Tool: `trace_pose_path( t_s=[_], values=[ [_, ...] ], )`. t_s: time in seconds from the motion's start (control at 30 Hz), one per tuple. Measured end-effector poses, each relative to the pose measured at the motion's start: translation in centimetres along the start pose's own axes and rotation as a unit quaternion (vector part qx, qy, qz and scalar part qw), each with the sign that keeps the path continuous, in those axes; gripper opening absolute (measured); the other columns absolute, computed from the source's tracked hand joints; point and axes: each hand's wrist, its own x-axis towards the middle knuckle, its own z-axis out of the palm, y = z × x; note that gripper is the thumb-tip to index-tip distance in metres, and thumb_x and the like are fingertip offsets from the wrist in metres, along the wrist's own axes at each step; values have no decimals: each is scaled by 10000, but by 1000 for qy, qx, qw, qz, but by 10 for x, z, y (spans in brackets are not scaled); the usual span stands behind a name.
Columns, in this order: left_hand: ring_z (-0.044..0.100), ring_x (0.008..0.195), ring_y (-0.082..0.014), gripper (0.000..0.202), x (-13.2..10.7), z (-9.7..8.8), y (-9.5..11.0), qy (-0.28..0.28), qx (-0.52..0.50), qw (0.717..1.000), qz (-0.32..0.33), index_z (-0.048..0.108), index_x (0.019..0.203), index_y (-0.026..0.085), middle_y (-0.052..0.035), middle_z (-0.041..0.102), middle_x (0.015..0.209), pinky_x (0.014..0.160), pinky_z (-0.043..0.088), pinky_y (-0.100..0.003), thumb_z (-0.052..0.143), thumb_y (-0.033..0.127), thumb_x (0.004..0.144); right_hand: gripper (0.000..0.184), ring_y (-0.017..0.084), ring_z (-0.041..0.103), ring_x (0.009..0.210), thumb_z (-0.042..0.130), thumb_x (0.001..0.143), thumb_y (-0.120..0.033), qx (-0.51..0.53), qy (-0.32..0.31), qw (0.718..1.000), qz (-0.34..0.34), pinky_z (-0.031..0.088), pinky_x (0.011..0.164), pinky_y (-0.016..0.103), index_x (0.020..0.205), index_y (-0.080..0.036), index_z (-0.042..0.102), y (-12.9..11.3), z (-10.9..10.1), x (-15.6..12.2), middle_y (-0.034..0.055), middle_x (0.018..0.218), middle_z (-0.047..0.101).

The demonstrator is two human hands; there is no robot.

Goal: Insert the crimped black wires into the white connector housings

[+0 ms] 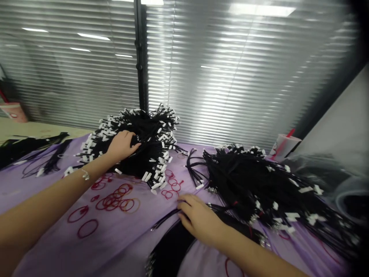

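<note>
The left hand [123,146] grips a heap of black wires tipped with white connectors [152,150], while the open right hand [198,219] rests on loose black cables [165,218] near a second heap [259,188]. Thin red rings [115,204] lie between them on the lilac-covered table [57,254].

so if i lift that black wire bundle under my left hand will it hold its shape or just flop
The bundle will probably flop: its thin wires splay loosely and don't look stiff. It likely feels light for its bulk, with gaps showing between strands. The white connectors crowd the ends, so they may snag and drag neighbouring wires along.
</note>
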Motion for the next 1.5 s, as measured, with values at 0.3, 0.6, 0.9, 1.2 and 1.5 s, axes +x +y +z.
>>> trace_pose_path(
  t_s=[0.3, 0.6, 0.9, 1.2, 1.5],
  values=[
    [629, 902, -228, 466, 44, 18, 18, -114, -2, 993, -5, 600, 1041, 105, -122, 661, 990, 857, 473, -416, 529, 525, 851, 224, 176, 565, 1040, 480, 903, -271, -50, -31, 997, 40, 450, 962, 304, 1022, -177, 644, 4, -12, 7, 62, 1107, 622],
    [287, 1372, -324, 543, -11, -19, 67, 87, -103, 988, 70, 347, 1361, 30, -224, 358, 1423, 1152, 219, -463, 397, 318, 903, 253, 168, 610, 948, 540, 913, -317, -164, -36, 940, 296, 509, 838, 373, 1043, -111, 606, 54, -29, 52, 78, 1033, 632],
    [656, 962, -221, 468, -133, -51, 125, -323, -684, 650, -75, 406, 1254, 209, -118, 588, 1199, 847, 537, -390, 517, 472, 884, 256, 115, 626, 613, 533, 903, -325, 8, 78, 974, 211, 487, 588, 220, 1141, -250, 589, -12, -147, 20, -8, 724, 668],
    [671, 870, -105, 403, -131, -42, 115, -283, -830, 344, -334, 478, 1233, 177, -54, 671, 1067, 797, 526, -188, 508, 430, 921, 145, 108, 648, 652, 577, 865, -236, 253, -59, 965, 30, 518, 548, 194, 965, -288, 667, -11, -190, -27, 16, 827, 680],
    [622, 675, -97, 216, -151, -32, 113, -293, -852, 343, -266, 595, 1045, 211, 16, 616, 745, 622, 501, -197, 631, 312, 858, 176, 131, 616, 832, 608, 857, -239, 295, -296, 908, 26, 483, 772, 248, 957, -164, 732, 50, -173, -50, 92, 871, 641]
  ],
)
